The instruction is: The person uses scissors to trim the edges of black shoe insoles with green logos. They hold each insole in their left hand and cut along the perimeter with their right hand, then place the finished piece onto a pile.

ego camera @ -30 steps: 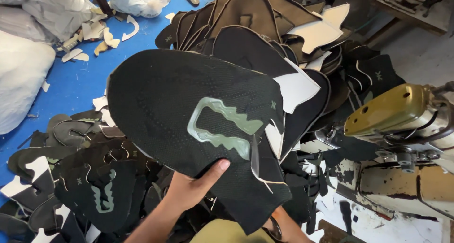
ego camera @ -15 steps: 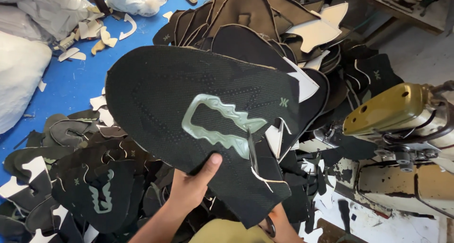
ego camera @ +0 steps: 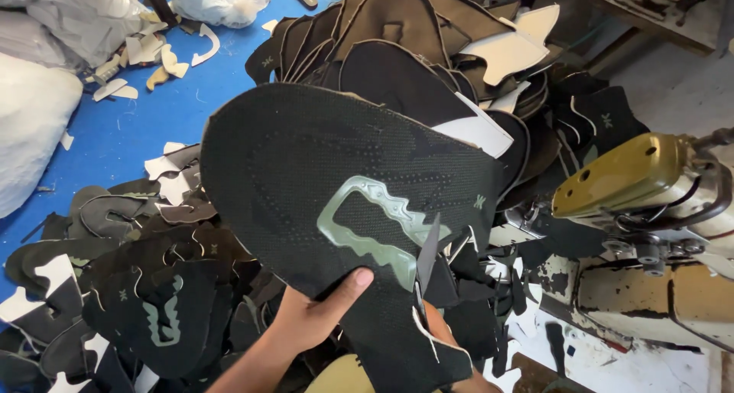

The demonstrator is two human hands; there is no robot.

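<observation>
I hold up a large black mesh shoe-upper piece [ego camera: 306,171] with a pale green cut-out trim [ego camera: 375,228]. My left hand [ego camera: 310,320] grips its lower edge from below, thumb pressed on the front just under the trim. My right hand [ego camera: 442,332] is mostly hidden behind the piece's lower right part; only a bit of it shows. A thin grey blade [ego camera: 427,251], apparently of scissors, sticks up from that hand along a cut in the piece's edge.
Heaps of black and brown shoe-upper pieces [ego camera: 397,26] lie behind and to the left [ego camera: 153,286] on a blue surface [ego camera: 130,125]. White sacks [ego camera: 30,118] lie at the left. A yellowish sewing machine [ego camera: 634,179] stands at the right.
The black piece has shifted slightly down and right and turned a little. The blade now stands further into its lower right edge. My left thumb stays on it.
</observation>
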